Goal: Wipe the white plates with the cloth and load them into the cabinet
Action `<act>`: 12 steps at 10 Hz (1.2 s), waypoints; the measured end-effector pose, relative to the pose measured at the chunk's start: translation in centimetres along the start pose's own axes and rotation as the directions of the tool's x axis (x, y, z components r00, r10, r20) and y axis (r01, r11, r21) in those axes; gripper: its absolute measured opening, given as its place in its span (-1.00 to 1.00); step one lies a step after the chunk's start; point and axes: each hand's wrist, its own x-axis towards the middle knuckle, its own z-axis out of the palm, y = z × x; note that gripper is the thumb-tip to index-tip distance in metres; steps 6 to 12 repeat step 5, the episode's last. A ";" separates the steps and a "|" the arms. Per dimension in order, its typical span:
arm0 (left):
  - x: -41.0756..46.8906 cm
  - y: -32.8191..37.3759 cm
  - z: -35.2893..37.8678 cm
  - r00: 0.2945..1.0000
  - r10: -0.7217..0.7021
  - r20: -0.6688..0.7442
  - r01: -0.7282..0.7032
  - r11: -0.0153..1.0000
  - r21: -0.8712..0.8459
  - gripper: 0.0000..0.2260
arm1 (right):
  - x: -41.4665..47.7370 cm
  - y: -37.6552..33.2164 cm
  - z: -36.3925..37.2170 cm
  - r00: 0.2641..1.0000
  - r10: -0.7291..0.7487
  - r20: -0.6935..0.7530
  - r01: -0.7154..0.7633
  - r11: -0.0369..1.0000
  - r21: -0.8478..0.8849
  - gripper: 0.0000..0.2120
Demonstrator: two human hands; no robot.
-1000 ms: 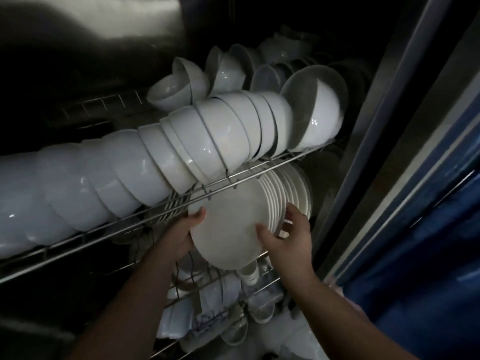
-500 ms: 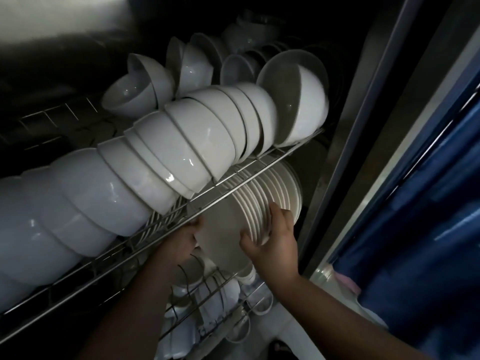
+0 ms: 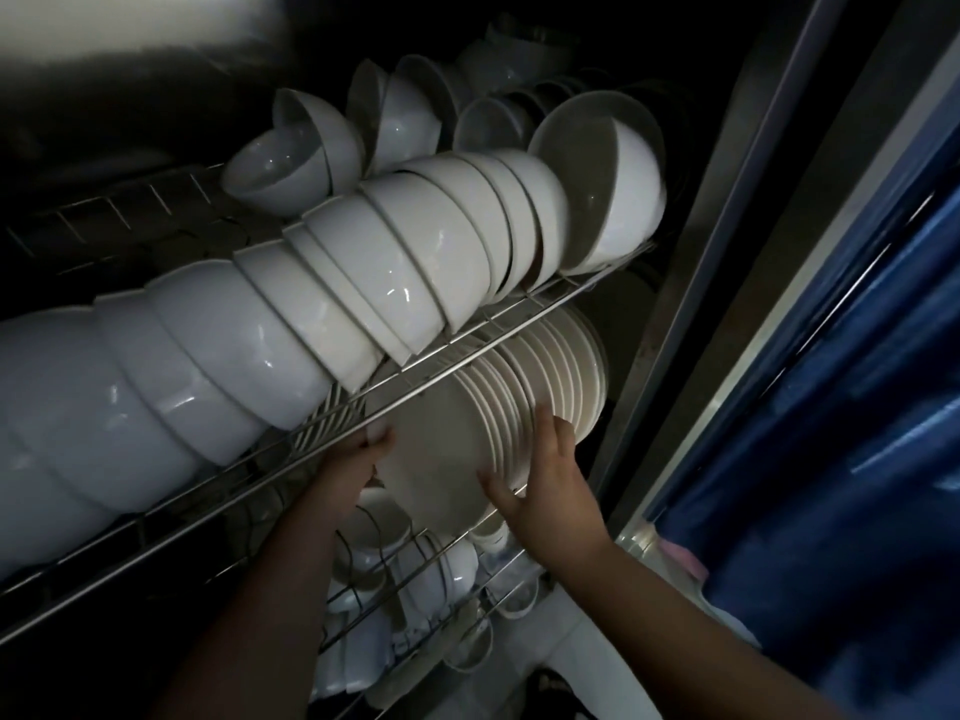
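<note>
A white plate (image 3: 436,449) stands on edge in the cabinet's middle rack, just under the upper wire shelf (image 3: 467,363), with its back against a row of upright white plates (image 3: 556,366). My left hand (image 3: 356,462) grips the plate's left rim. My right hand (image 3: 545,475) has its thumb on the plate's lower right face. Its fingers lie spread and fairly straight over the rims of the stacked plates. No cloth is in view.
A long row of nested white bowls (image 3: 332,304) lies on the upper shelf, with more bowls (image 3: 405,116) behind. Cups and small dishes (image 3: 415,569) fill the lower rack. The cabinet's metal frame (image 3: 691,304) and a blue cloth (image 3: 841,407) stand at the right.
The plate has gone deeper under the upper shelf and now stands against the plate row. My right hand slid from the plate's rim onto the stack's rims.
</note>
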 end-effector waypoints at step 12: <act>-5.7 -0.1 -0.1 0.855 0.412 -0.315 -0.337 0.904 0.264 -0.69 | 2.0 -2.0 -1.8 0.904 -0.400 -0.154 0.391 0.916 -0.087 -0.40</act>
